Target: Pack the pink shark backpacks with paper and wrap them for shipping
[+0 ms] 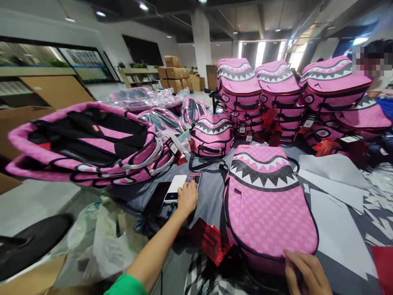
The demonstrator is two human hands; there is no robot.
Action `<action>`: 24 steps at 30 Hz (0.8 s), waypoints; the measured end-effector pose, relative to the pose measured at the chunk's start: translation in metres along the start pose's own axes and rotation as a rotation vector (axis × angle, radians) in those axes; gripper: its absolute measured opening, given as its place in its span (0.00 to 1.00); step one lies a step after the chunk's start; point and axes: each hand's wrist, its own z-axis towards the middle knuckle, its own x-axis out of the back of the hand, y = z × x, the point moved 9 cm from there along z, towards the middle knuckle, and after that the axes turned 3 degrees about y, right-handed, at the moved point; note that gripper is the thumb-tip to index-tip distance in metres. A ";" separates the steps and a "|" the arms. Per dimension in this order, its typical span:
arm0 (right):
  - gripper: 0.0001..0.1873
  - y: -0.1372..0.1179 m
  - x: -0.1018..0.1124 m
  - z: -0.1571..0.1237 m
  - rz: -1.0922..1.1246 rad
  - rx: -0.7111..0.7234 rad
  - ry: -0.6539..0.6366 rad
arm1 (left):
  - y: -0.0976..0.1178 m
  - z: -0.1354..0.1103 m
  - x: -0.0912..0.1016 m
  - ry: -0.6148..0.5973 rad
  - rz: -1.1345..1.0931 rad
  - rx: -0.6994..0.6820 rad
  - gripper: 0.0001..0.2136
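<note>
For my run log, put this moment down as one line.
left hand: at phone | right hand: at lower edge of pink backpack | beside phone: white device | behind: stacked backpacks

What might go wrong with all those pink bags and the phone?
The stacked pink bags might topple if bumped, since they're piled up. The left hand, at the phone, might tap something by mistake. The shiny red tag beside the nearest backpack might get creased.

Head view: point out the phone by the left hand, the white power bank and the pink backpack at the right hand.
Phone (197,179), head view: on its screen.
White power bank (176,187), head view: on its top face.
Pink backpack (273,209), head view: on its checkered front panel.
</note>
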 end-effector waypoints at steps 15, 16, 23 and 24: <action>0.10 -0.051 -0.032 0.036 -0.157 0.196 -0.113 | 0.193 -0.017 0.041 -0.162 0.123 -1.089 0.06; 0.11 -0.051 -0.036 0.038 -0.157 0.172 -0.109 | 0.194 -0.027 0.045 -0.173 0.115 -1.156 0.06; 0.08 -0.041 -0.046 0.054 0.025 0.066 -0.116 | 0.178 -0.105 0.105 0.036 0.033 -1.322 0.04; 0.06 -0.033 -0.040 0.055 0.110 0.033 -0.108 | 0.177 -0.109 0.113 0.106 -0.014 -1.262 0.04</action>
